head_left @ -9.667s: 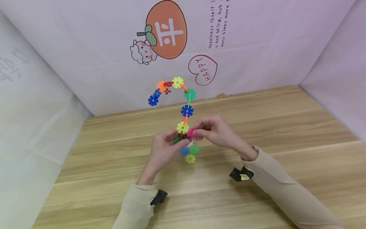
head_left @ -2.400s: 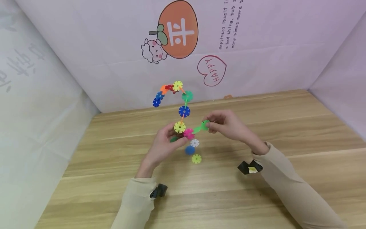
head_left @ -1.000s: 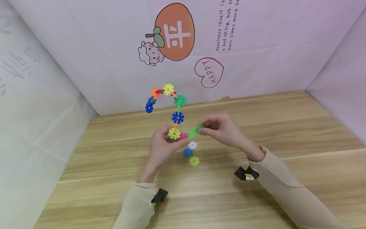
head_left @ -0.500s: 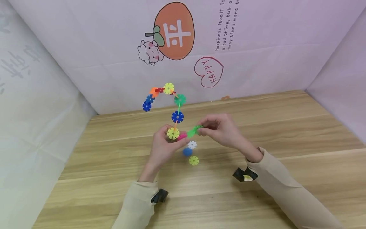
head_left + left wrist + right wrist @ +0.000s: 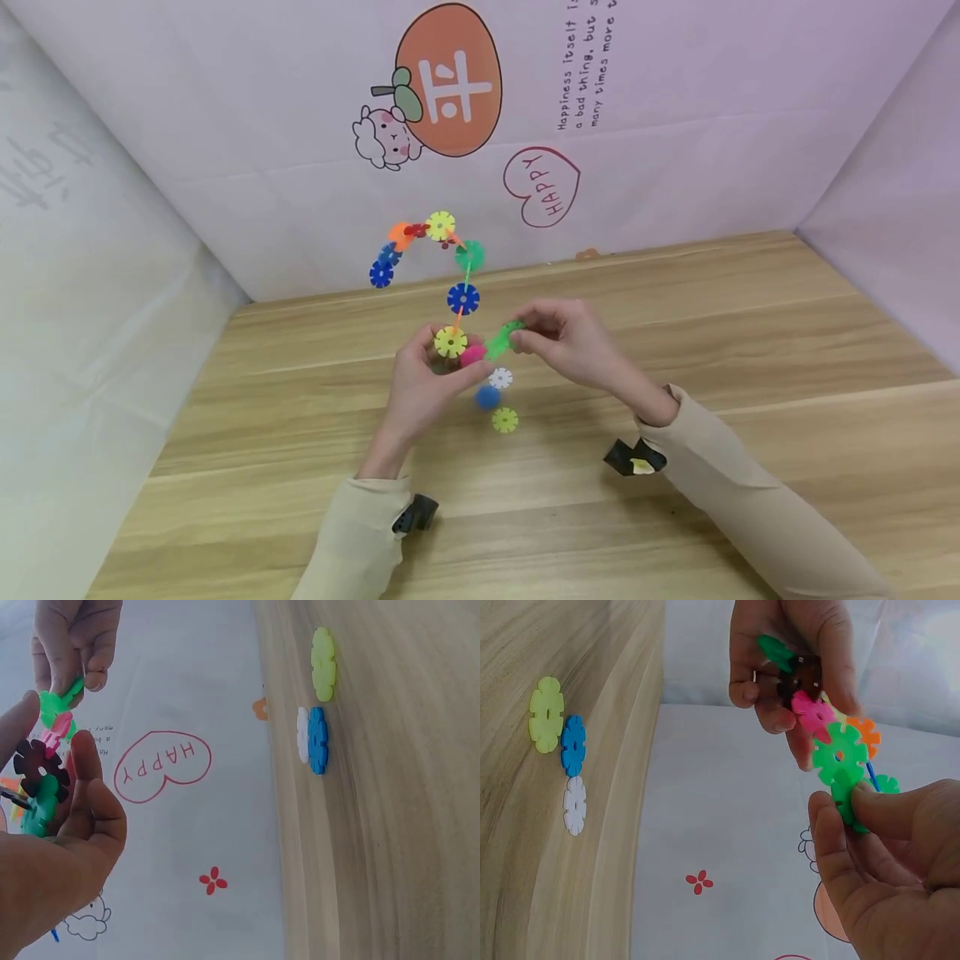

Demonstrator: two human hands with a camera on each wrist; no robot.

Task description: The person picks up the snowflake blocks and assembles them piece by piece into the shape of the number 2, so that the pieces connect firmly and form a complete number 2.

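A chain of interlocking snowflake discs hangs together above the table, arching up from a yellow disc through a blue disc to a dark blue end disc. My left hand grips the chain's lower part, around a brown disc and a dark green disc. From there a pink disc joins a bright green disc. My right hand pinches the outer green disc between thumb and fingers; it meets the other green disc at an angle.
Three loose discs lie on the wooden table below the hands: white, blue and yellow. A printed cloth backdrop rises behind the table's far edge, with cloth at both sides.
A loose green disc has left the table since the earliest frame, and two green discs now extend from the pink one. Lately both hands and the chain have shifted only slightly.
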